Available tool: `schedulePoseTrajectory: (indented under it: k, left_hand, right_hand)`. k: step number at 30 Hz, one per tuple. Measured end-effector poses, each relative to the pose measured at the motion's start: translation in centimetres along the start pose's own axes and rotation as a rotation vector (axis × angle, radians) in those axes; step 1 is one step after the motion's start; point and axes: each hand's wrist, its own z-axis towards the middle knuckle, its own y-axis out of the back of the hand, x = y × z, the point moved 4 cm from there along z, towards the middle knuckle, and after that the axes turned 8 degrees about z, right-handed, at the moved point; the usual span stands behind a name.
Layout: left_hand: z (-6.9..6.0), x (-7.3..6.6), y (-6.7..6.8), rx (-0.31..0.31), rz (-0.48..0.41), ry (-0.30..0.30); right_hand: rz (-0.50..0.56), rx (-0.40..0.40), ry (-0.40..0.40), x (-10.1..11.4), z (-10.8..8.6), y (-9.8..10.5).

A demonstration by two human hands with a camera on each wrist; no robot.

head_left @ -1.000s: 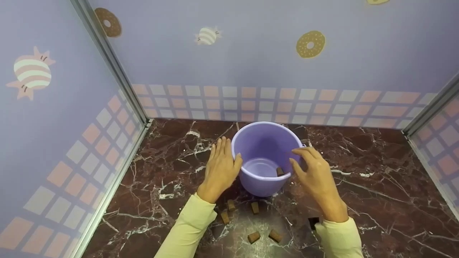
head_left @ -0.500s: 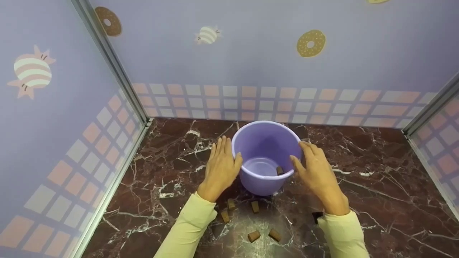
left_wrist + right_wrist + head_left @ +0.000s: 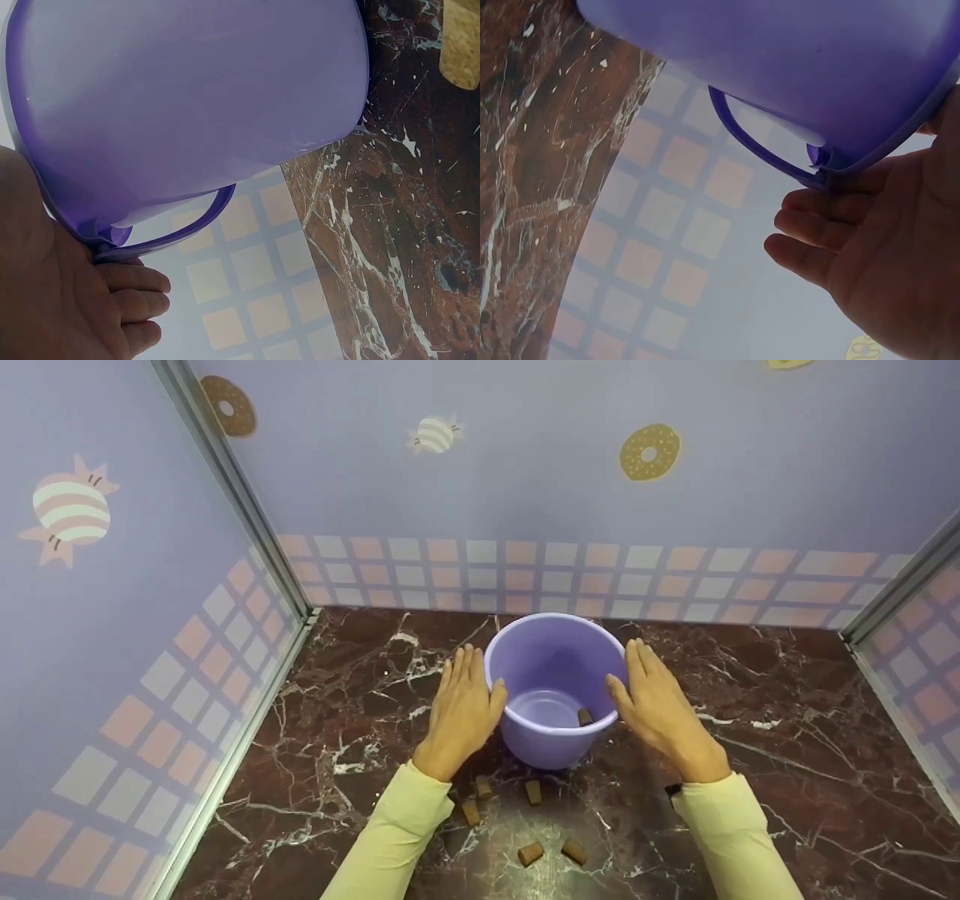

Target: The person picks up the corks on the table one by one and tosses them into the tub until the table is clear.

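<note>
A lilac plastic bucket (image 3: pixel 551 746) stands upright on the table, its mouth tilted into view, with a brown cork stopper (image 3: pixel 585 717) at the bottom inside. My left hand (image 3: pixel 463 712) rests on the left of the rim, fingers straight along the outside and thumb over the edge. On the opposite side, my right hand (image 3: pixel 660 709) touches the rim in the same way, fingers extended. In both wrist views the palm lies by the handle joint, and the bucket handle (image 3: pixel 169 238) hangs down behind the bucket.
Several loose cork stoppers (image 3: pixel 531 853) lie on the dark red marbled tabletop (image 3: pixel 810 765) in front of the bucket. A small black object (image 3: pixel 673 790) is partly hidden by the right sleeve. Patterned lilac panels (image 3: pixel 540 495) enclose the back and sides.
My right hand's bent fingers have straightened and moved up and outward along the rim. The left hand and the bucket stay nearly where they were.
</note>
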Motion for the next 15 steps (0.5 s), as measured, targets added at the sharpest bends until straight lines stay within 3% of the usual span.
schedulePoseTrajectory:
  k: [6, 15]
  left_hand:
    - [-0.01, 0.08, -0.08, 0.018, -0.021, 0.009]
    - [-0.06, 0.12, -0.11, -0.010, -0.030, -0.013]
  right_hand:
    - [-0.018, 0.055, 0.016, -0.30, 0.33, -0.25]
    - [-0.063, 0.094, 0.017, -0.42, 0.52, -0.18]
